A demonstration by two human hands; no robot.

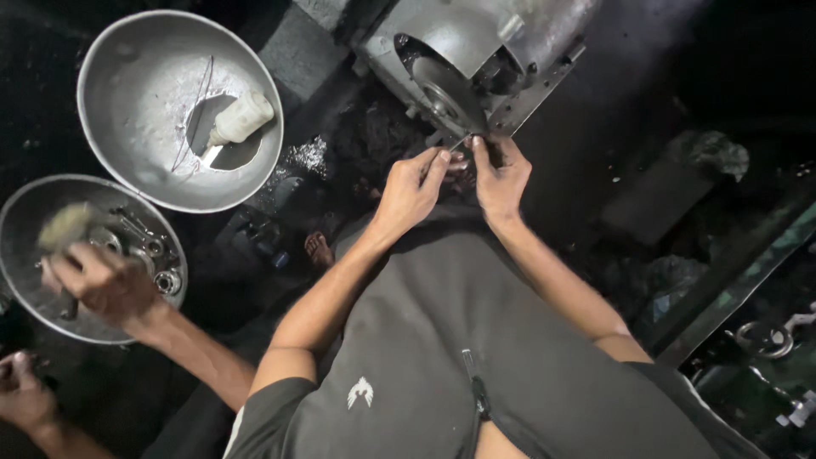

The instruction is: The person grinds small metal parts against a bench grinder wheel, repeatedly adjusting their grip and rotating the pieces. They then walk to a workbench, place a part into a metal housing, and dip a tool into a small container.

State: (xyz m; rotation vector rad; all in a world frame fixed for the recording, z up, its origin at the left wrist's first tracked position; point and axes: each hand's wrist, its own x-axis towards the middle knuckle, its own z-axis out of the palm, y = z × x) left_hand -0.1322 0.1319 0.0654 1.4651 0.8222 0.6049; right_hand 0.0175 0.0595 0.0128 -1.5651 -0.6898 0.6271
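**Head camera: two hands work a thin metal piece at a grey motor housing**

Head camera looks down past a dark grey shirt (pixel 476 340) to a grey metal motor housing (pixel 476 51), the landmark of the scene, lying on a black, grimy floor. At the housing's open near face sits a round metal disc (pixel 446 93). Just below that disc, both of the person's hands meet. The left hand (pixel 412 187) is curled, thumb and fingers pinched on a thin metal rod (pixel 459 142) that slants up toward the disc's lower edge. The right hand (pixel 501 174) is closed beside it, its fingertips pressed at the same spot under the disc; whether it also grips the rod cannot be told. The two hands touch or nearly touch at the fingertips.

Left of the housing, well apart from it, a wide metal bowl (pixel 136 76) holds a little liquid and a pale plastic bottle (pixel 242 117) lying on its side. Below that bowl, farther left of the housing, a second metal bowl (pixel 25 212) holds bearings and small metal parts (pixel 157 255). A co-worker's hand (pixel 98 280) is closed over that bowl, next to a worn brush (pixel 68 223); another hand of a co-worker (pixel 21 395) shows at the frame's lower left corner. A bare foot (pixel 319 249) rests on the floor below and left of the housing.
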